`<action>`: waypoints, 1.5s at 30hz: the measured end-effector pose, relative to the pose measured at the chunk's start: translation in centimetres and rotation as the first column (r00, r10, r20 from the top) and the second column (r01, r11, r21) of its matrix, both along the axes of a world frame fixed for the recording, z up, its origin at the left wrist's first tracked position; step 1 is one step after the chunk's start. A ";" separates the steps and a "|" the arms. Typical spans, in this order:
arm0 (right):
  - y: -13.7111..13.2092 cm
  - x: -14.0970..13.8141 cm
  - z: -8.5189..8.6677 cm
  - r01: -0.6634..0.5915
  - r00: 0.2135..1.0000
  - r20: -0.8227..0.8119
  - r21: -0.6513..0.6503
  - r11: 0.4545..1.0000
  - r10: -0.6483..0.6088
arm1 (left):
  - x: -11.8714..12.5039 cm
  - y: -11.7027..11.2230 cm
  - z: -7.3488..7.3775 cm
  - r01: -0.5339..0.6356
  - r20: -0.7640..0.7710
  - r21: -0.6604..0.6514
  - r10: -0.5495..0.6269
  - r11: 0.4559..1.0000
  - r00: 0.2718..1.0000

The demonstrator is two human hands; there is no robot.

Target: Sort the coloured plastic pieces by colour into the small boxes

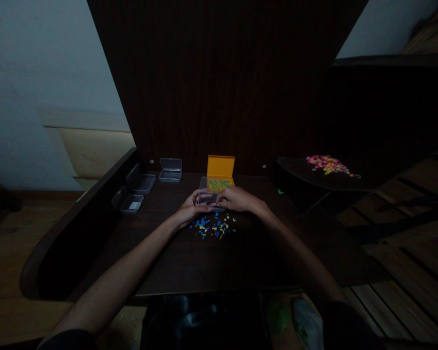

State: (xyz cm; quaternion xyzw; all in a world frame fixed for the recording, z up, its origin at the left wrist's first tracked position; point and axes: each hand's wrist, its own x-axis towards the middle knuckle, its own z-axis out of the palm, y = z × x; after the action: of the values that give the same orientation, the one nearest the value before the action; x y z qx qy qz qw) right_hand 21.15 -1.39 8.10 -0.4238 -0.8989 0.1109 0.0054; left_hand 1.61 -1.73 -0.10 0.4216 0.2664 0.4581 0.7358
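In the dim middle of the desk, my left hand (190,209) holds the near left side of a clear plastic box (203,184), its fingers wrapped round the edge. My right hand (238,198) reaches over that box from the right, fingers bent together at its inside; whatever they pinch is too small to make out. Just beyond stands an open yellow box (221,166) with its lid up and many small green pieces (218,184) in it. Loose small blue and pale yellow pieces (214,227) lie scattered on the desk before my hands.
Open clear boxes (171,171) stand at the back left, more (143,183) along the raised left edge (83,218). A pile of pink and yellow bits (328,164) lies on a dark curved surface at right. A tall dark panel (222,82) closes the back.
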 end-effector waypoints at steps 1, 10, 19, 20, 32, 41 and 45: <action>-0.1 0.0 0.1 0.000 1.000 0.009 0.010 1.000 0.000 | 0.0 0.0 0.0 0.000 0.000 0.001 0.000 1.000 1.000; -0.8 0.2 0.6 0.023 1.000 0.012 0.106 0.994 -0.024 | -0.1 -0.1 0.2 0.014 0.023 0.021 -0.015 1.000 1.000; -0.2 0.3 0.1 -0.019 1.000 0.023 -0.005 1.000 0.019 | -0.1 0.0 -0.2 0.004 -0.015 0.010 -0.004 1.000 1.000; -0.1 0.2 0.0 -0.014 1.000 0.028 -0.006 1.000 0.014 | -0.1 0.0 -0.2 0.004 -0.014 0.015 -0.004 1.000 1.000; 0.8 -0.1 -0.2 0.037 0.997 -0.061 -0.038 0.999 -0.039 | 0.0 0.1 -0.2 0.006 0.009 0.026 -0.006 1.000 1.000; 0.0 1.3 0.6 -0.002 0.947 -0.320 -0.110 0.994 -0.033 | -0.1 0.1 -0.1 -0.002 0.013 0.003 0.002 1.000 1.000; -1.5 2.7 0.2 -0.012 0.901 -0.430 -0.148 0.989 -0.053 | -0.2 0.3 -0.1 -0.032 0.013 -0.021 0.033 0.999 0.999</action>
State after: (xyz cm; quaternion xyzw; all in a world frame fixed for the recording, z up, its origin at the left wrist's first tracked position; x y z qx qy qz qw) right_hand 23.86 -2.86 8.33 -0.3972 -0.8602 0.2681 0.1745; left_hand 1.39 -1.42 -0.17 0.4064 0.2731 0.4699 0.7345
